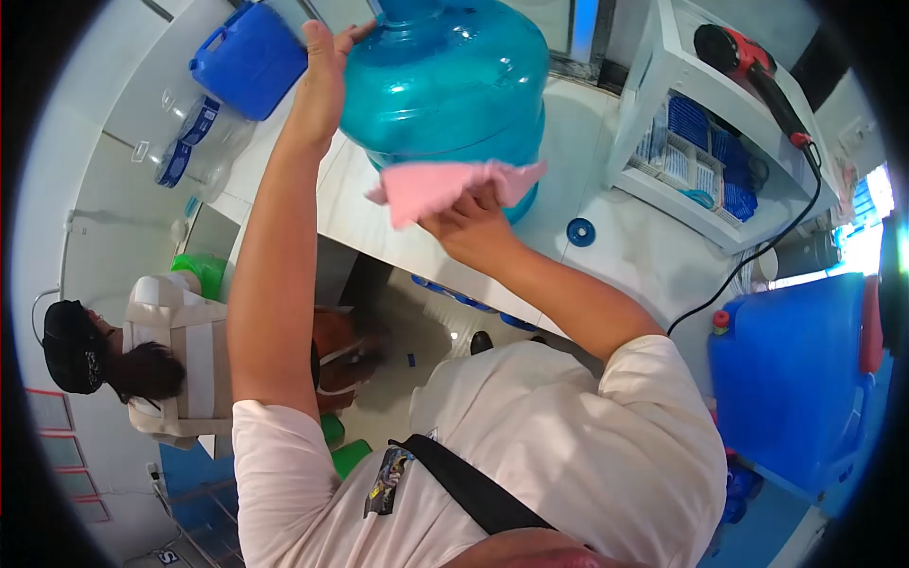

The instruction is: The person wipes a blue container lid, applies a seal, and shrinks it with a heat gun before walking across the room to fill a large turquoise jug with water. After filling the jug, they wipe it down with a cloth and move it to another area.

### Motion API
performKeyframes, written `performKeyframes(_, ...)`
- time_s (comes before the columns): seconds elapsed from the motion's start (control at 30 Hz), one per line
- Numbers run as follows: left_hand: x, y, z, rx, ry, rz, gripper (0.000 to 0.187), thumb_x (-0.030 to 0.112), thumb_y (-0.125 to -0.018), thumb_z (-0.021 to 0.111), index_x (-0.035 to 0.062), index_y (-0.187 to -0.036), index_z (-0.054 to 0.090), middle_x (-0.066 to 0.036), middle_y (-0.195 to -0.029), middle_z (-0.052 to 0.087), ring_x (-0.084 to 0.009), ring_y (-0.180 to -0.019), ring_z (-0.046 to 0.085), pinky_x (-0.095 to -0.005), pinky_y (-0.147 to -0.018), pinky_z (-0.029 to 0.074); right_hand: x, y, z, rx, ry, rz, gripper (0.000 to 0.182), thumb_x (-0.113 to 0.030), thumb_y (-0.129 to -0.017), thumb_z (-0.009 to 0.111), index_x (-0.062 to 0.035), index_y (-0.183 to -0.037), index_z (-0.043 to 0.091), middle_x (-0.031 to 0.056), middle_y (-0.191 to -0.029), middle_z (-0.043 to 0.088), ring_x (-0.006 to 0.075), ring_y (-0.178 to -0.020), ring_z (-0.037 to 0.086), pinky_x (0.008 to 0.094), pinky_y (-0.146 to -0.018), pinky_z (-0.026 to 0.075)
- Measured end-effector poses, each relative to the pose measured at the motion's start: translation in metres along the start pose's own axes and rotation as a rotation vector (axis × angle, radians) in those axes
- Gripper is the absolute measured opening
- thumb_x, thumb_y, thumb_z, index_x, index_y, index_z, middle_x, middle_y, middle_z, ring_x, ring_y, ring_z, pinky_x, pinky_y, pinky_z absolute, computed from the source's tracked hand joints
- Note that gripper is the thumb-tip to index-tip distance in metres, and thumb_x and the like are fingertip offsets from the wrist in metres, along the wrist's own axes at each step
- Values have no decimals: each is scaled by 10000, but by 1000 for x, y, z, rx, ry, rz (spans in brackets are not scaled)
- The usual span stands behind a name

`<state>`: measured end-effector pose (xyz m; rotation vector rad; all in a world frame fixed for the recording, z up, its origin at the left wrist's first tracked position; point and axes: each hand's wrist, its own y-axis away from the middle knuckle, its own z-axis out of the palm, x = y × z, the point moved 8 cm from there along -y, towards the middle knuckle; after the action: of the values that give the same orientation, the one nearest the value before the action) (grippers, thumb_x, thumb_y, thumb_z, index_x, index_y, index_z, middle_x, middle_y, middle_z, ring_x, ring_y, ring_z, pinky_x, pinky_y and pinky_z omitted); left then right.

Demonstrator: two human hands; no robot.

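A large translucent blue-green water jug (445, 85) stands on the white counter, its top cut off by the upper edge of the view. My left hand (327, 80) steadies it at the shoulder near the neck, thumb raised and fingers reaching round behind. Lower down, my right hand (476, 220) is closed on a pink cloth (426, 189) and presses it against the jug's near side. The cloth looks slightly blurred and hides part of the jug's lower wall. A small round blue cap (580, 232) lies on the counter right of the jug.
Left on the white counter (331, 204) stand a blue jerrycan (251, 62) and clear bottles (194, 142). A white shelf unit (630, 151) at right bears a red-black heat gun (748, 66) with a trailing cord. A big blue container (786, 369) stands nearer. Another person (175, 364) is at lower left.
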<state>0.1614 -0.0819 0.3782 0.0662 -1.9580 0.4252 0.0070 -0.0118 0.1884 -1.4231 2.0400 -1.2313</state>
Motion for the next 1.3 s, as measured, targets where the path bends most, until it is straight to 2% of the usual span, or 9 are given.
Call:
performKeyframes(0.27,0,0,-1,128,-182,172,1027,816,-920,75,49,-1472,477,-144,-1496,468,-269,-1386,427,-376,-1196,248,107,55,15,63,-812,580,368,-184,-765,705,-97,-1111,617,183,-1195,550,403,-1201,463,579,-1025,345)
performKeyframes(0.43,-4,-2,-3,117,-199,202,1000,795,-939,122,20,-1453,489,-141,-1430,528,-261,-1331,485,-366,-1160,323,218,31,72,300,-1305,1212,398,-405,-1033,425,-62,-1208,527,185,-1184,583,251,-1103,537,444,-1007,410)
performKeyframes(0.5,-5,-3,-4,136,-207,190,997,787,-946,122,7,-1443,495,-143,-1404,551,-259,-1302,513,-361,-1145,345,217,38,86,454,-1539,1487,585,-496,-1033,364,-15,-1310,547,164,-1283,595,227,-1185,551,370,-1058,403)
performKeyframes(0.53,-7,-3,-4,132,-206,189,997,787,-946,122,7,-1443,495,-143,-1404,551,-259,-1302,513,-361,-1145,345,201,60,91,128,-1518,1680,679,-514,-1033,360,38,-1410,479,163,-1387,554,227,-1290,508,342,-1110,362)
performKeyframes(0.67,1,-2,1,146,-177,179,973,771,-960,132,8,-1444,493,-148,-1401,552,-256,-1301,513,-358,-1144,345,154,119,109,341,-1503,1769,474,-445,-1042,419,-44,-1252,560,117,-1177,610,217,-1150,557,380,-1010,436)
performKeyframes(0.73,2,2,5,131,-145,162,968,767,-963,133,8,-1446,490,-150,-1401,551,-257,-1299,514,-359,-1144,346,93,144,109,66,-1585,1752,371,-303,-1024,491,-32,-1267,555,112,-1173,589,225,-1171,534,422,-1035,401)
performKeyframes(0.9,-5,-2,-2,129,-192,184,962,764,-966,147,2,-1452,477,-149,-1410,541,-247,-1311,498,-361,-1150,337,31,29,-8,224,-957,722,308,-116,-857,734,-75,-1104,555,125,-1040,574,325,-1073,536,462,-953,404)
performKeyframes(1.0,-10,-4,1,77,-30,166,954,765,-965,168,7,-1455,475,-149,-1427,525,-243,-1325,483,-362,-1155,329,86,-36,-56,445,-664,576,142,-187,-941,621,-85,-1029,576,103,-938,568,294,-903,566,434,-872,443)
performKeyframes(1.3,1,2,-3,190,-300,241,938,737,-989,161,-16,-1409,529,-162,-1431,523,-257,-1349,460,-356,-1171,289,236,-197,-7,-455,-1097,569,270,-310,-1020,578,-115,-1185,663,40,-1063,692,140,-934,642,306,-831,526)
